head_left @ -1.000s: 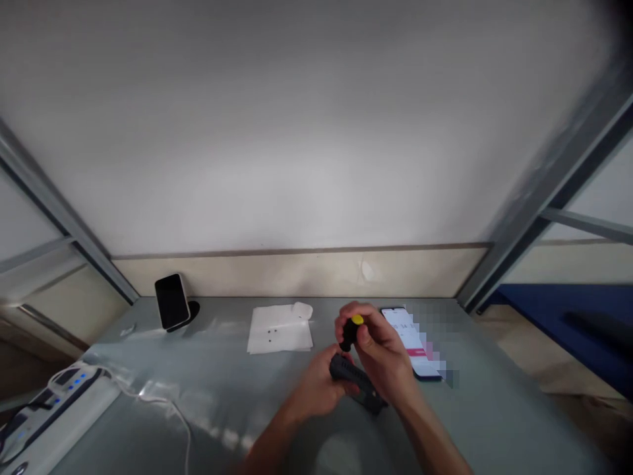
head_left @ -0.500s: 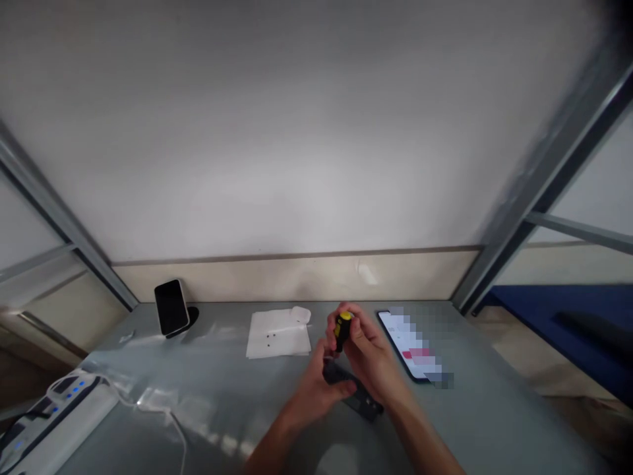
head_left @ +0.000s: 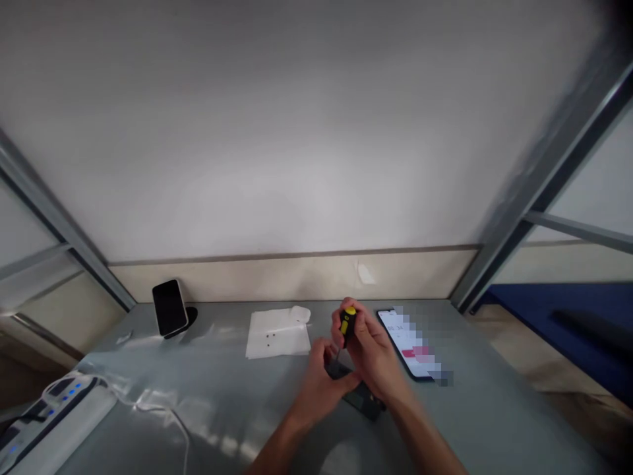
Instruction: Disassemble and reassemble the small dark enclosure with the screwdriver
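Observation:
My right hand [head_left: 372, 348] is closed around the black and yellow handle of a screwdriver [head_left: 349, 322], held upright with its thin shaft pointing down. Below it lies a dark, long, flat device [head_left: 362, 401], tilted across the grey table; I cannot make out its kind. My left hand [head_left: 322, 382] grips the device's far end, thumb across its top and fingers round the far side. The screwdriver's tip meets that end beside my left fingers, but the exact contact spot is hidden.
White paper [head_left: 277, 330] with several tiny dark screws [head_left: 268, 345] lies left of my hands. A lit phone [head_left: 413, 353] lies to the right. At the back left stands a black-screened device [head_left: 169, 308]; a power strip [head_left: 64, 422] with a white cable [head_left: 168, 410] occupies the front left.
My right hand and the screwdriver have shifted slightly right and up, and the handle has turned, showing its yellow side. The thin shaft now shows. My left hand still holds the dark device.

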`<state>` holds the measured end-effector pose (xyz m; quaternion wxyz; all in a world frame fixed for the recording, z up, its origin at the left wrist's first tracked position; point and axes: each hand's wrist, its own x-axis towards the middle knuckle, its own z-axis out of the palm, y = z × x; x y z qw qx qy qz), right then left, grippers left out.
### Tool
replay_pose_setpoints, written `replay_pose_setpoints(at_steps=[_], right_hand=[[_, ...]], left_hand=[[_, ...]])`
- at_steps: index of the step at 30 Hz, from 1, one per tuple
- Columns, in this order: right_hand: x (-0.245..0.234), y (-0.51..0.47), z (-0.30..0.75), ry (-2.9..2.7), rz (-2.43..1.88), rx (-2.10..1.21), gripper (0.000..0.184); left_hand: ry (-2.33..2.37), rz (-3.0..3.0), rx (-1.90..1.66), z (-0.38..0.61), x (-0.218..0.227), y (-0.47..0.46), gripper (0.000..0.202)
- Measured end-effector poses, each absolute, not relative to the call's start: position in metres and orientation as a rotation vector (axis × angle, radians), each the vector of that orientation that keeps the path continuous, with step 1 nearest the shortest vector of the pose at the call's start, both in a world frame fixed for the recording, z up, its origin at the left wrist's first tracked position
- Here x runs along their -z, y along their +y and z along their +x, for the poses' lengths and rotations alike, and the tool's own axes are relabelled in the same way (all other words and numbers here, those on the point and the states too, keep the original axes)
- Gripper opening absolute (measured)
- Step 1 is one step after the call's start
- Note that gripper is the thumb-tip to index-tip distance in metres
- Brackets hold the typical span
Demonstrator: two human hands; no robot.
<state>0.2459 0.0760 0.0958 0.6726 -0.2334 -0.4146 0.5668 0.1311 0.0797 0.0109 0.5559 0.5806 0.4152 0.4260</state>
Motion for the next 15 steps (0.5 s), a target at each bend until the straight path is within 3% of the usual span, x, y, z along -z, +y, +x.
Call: replay_pose_setpoints(at_steps=[6,15], right_hand=[[-0.091,0.077,0.25,-1.005,-0.548,-1.215,0.03],[-0.087,0.082,0.251,-1.093,-0.635,-1.009,0.03]], left_hand=[[0.892,1.355,-0.89,0.126,-0.011,0.085,0.041],[0.909,1.223,-1.066,0.129,-0.008,0.089,0.049]])
